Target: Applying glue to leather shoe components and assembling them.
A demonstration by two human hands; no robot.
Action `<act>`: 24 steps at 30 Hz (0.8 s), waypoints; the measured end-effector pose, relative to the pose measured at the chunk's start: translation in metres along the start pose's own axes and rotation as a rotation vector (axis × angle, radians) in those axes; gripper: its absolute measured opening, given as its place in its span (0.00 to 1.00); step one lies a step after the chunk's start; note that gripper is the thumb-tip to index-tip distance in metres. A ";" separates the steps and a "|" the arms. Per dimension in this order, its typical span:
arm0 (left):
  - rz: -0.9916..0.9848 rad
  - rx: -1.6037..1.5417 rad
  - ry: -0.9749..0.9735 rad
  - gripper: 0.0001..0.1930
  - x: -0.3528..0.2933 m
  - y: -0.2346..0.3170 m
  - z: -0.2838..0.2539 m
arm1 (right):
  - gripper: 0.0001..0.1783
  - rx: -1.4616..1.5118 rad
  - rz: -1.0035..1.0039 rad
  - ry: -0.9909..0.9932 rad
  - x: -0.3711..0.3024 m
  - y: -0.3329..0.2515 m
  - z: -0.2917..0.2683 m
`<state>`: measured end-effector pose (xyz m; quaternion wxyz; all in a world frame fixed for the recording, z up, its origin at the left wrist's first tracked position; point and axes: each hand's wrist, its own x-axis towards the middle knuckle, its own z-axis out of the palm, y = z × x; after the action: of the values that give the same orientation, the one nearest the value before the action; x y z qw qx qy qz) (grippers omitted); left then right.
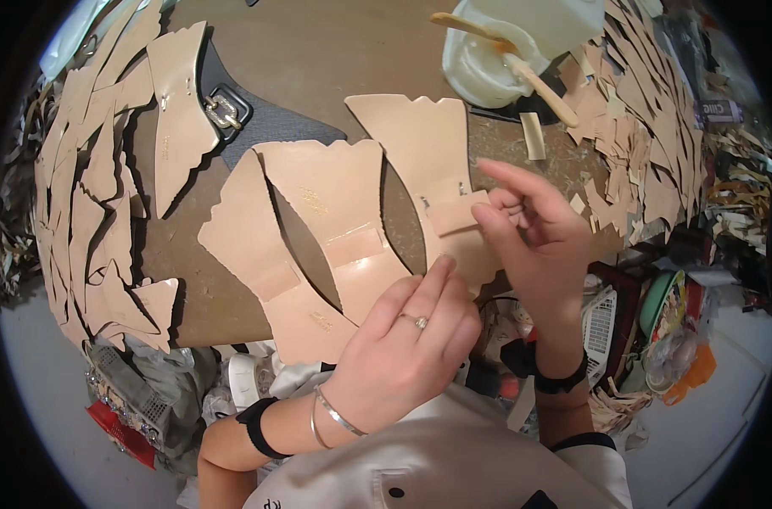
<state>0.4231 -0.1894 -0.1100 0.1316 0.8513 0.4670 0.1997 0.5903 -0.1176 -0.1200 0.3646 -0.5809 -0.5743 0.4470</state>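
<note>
Between the thumb and fingers of my right hand [534,225] is the end of a small beige rectangular patch [456,215]. It lies across a beige leather piece [424,140] with a wavy top edge, near two small metal prongs. My left hand [420,327] has its fingers stretched out, the tips on the lower part of that piece; a ring and bangle show on it. To the left, a second leather piece [327,182] bears gold stamping and a shiny patch [358,247]. A third piece [246,225] with a similar patch [278,282] partly overlaps it.
A white tub of pale paste [475,72] with wooden sticks [539,89] stands at the back. Stacked leather pieces [106,178] line the left side, more [657,127] the right. A black piece with a buckle [225,110] lies at back left.
</note>
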 end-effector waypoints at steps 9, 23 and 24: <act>-0.086 0.036 -0.018 0.12 0.018 -0.021 0.023 | 0.16 -0.191 -0.088 0.011 0.008 0.007 0.017; -0.029 0.111 -0.072 0.14 0.026 -0.026 0.025 | 0.17 -0.681 -0.499 -0.093 0.007 0.012 -0.008; -0.038 0.121 -0.073 0.14 0.025 -0.026 0.024 | 0.17 -0.669 -0.464 -0.127 0.008 0.009 -0.008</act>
<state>0.4266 -0.1555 -0.1367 0.1006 0.8554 0.4891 0.1376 0.6002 -0.1102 -0.1270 0.2105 -0.4939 -0.8251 0.1763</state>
